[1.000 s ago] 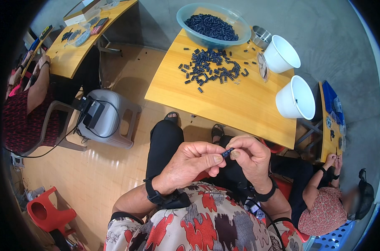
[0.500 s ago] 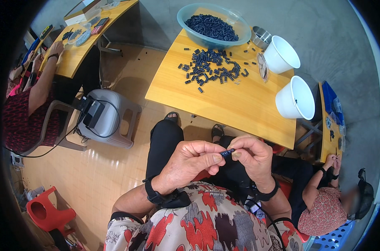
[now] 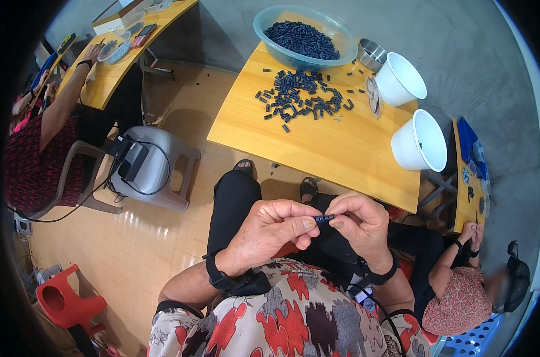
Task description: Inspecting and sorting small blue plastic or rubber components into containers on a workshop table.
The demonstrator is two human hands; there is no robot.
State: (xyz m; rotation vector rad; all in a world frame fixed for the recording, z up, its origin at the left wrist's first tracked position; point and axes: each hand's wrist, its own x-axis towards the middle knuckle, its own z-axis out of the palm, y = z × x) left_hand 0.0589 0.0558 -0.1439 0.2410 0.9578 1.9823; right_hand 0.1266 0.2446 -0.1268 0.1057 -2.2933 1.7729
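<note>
Both hands, left hand (image 3: 269, 229) and right hand (image 3: 360, 221), pinched one small dark plastic piece (image 3: 324, 219) between closed fingers above the lap, near the worktop (image 3: 317, 140); seemingly light, stiff and slippery, best gripped at its ends.

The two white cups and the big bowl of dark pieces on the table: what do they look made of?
The two white cups look like matte plastic or paper: opaque, thin even walls, no glare; I cannot tell which. The big bowl looks like clear bluish plastic: the dark pieces show through its wall, and the rim is thin and glossy. The table looks like smooth yellow laminate or varnished wood.
</note>
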